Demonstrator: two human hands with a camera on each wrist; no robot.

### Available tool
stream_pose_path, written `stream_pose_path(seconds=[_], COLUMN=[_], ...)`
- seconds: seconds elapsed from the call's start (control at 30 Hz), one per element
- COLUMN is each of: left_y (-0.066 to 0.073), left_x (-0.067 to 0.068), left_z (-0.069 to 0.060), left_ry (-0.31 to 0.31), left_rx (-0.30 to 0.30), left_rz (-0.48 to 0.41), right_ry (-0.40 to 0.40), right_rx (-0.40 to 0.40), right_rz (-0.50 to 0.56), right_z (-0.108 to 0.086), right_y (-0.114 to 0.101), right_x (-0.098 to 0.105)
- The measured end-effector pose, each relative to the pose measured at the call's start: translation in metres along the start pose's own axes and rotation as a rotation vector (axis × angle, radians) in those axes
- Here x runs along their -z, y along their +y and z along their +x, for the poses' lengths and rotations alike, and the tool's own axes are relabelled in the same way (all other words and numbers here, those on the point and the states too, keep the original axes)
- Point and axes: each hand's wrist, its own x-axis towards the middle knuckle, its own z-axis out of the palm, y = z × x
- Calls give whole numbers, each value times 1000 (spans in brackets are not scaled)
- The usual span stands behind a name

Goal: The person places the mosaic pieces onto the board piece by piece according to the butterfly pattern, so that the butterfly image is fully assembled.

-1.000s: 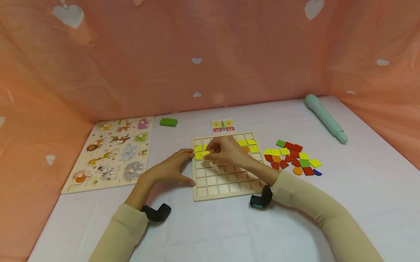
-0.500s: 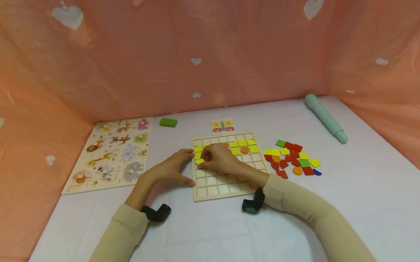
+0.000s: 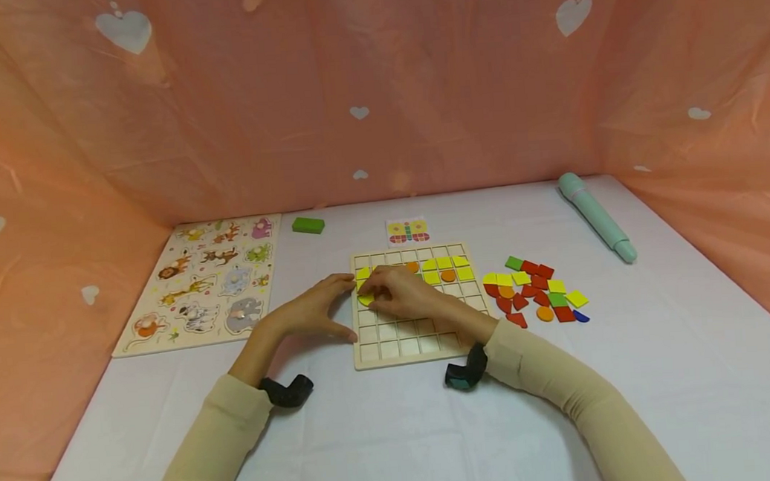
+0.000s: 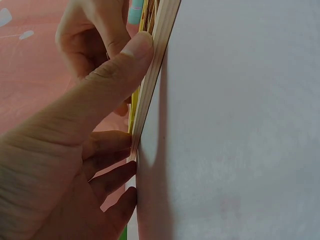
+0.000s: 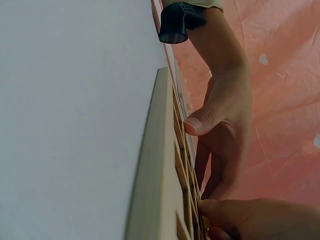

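Observation:
A pale wooden grid board (image 3: 409, 350) lies flat on the table, with yellow tiles and orange discs in its upper rows. My left hand (image 3: 309, 310) touches the board's left edge, thumb and fingers spread apart along it; the left wrist view shows the thumb (image 4: 137, 46) against the wooden side. Over the board's left part, my right hand (image 3: 403, 293) pinches a yellow tile (image 3: 365, 301) with a rounded corner, low at a left-column cell. Its fingers hide part of this tile and the cells beneath the hand.
Loose red, yellow, green, orange and blue pieces (image 3: 540, 290) lie right of the board. A butterfly pattern card (image 3: 407, 231) and a green block (image 3: 308, 225) are behind it. An animal puzzle (image 3: 203, 283) lies left, a mint-green microphone-shaped object (image 3: 598, 218) far right.
My right hand has shifted left and slightly toward me with the yellow tile, which now lies lower and flatter at the left-column cell. My left hand has stayed at the board's edge.

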Motion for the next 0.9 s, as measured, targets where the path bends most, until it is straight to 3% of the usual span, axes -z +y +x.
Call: stream_pose_path(seconds=[0.37,0.9], left_y=[0,-1], left_x=[1,0], left_z=[-1,1], left_ry=[-2,-7], left_rx=[2,2], left_rz=[2,-1], right_ry=[49,42], right_rx=[16,8], right_rz=[18,35], right_z=[3,2], right_y=[5,4], right_x=[-7,-5])
